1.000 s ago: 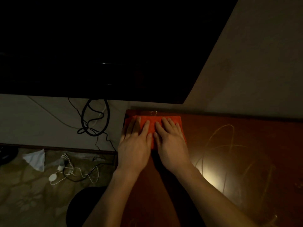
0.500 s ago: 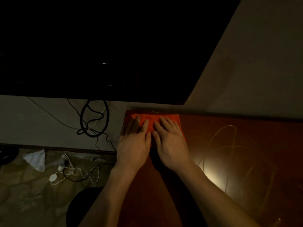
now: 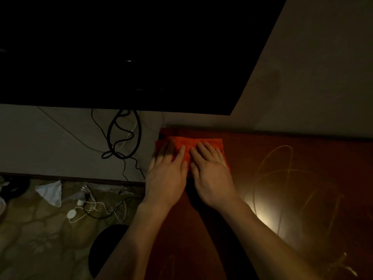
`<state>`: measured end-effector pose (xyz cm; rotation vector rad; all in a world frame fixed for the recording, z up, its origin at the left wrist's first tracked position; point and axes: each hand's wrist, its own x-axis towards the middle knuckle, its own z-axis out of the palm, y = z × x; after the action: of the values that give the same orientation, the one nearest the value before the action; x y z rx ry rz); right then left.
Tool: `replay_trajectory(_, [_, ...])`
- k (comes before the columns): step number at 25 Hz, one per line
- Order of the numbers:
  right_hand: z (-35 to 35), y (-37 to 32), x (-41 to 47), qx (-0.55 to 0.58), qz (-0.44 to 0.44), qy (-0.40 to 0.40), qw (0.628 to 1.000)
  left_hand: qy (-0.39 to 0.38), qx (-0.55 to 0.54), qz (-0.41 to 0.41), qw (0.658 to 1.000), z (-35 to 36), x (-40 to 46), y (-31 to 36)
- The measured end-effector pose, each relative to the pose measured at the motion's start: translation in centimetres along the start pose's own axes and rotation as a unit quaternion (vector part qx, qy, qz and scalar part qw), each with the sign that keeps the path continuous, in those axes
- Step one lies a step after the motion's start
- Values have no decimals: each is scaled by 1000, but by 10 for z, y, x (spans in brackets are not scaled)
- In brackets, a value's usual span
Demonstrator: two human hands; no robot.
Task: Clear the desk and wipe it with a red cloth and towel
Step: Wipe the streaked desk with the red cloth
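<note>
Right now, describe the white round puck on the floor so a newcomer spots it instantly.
Start at the desk and look left, down to the patterned floor. Among the tangled white cables lies the white puck, a flat disc, unlike the upright white plug just beyond it.

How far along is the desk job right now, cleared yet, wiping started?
Cleared: the visible desk top holds nothing except the red cloth. In hand: left hand and right hand press flat on the cloth at the desk's far left corner, and curved wipe streaks show to the right. Left: the near part, and the towel pass; no towel is identifiable in view.
</note>
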<state>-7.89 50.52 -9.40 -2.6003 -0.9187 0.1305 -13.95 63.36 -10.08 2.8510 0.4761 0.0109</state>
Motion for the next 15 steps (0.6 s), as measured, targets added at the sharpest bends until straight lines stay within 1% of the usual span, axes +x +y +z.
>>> replay_trajectory(3, [1,-13,-43,13,9,10,1000,10,-13,21,1000,-2,-45,2])
replay_trajectory(7, [2,-21,-91,29,22,-2,999,15,-14,36,999,4,-89,1])
replay_trajectory(9, [1,-19,-87,35,26,4,999,13,-11,41,999,5,-86,-1])
replay_trajectory(11, [1,-15,-65,25,26,7,999,16,-6,43,999,4,-67,-5])
replay_trajectory(15, [1,-11,-32,7,32,-8,999,0,0,41,999,0,-35,-8])
